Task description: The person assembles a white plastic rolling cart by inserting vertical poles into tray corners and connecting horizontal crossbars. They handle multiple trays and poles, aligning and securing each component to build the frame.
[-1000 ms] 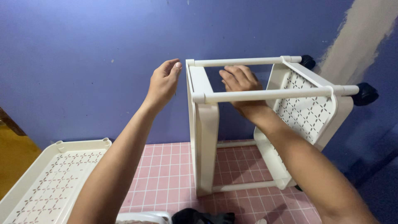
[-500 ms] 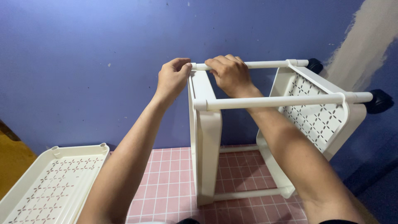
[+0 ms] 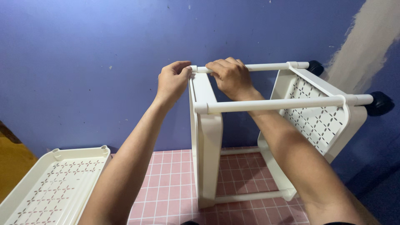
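A white plastic trolley rack [image 3: 208, 158] lies on its side on the pink tiled floor, its two perforated shelves [image 3: 316, 121] standing upright and joined by white tubes. My right hand [image 3: 230, 77] is closed around the far upper tube [image 3: 266, 66] close to its left end. My left hand [image 3: 171, 81] pinches the end of that tube at the corner of the left shelf. A nearer tube [image 3: 283, 104] crosses over my right forearm. Black caster wheels [image 3: 379, 104] stick out on the right.
A separate white perforated tray [image 3: 54, 187] lies on the floor at lower left. A blue wall stands close behind the rack, with a bare plaster patch [image 3: 366, 41] at upper right. A yellow surface [image 3: 12, 166] shows at the far left.
My left hand moved in from open air to the tube's left end. My right hand closed around the far tube. The view came closer to the rack.
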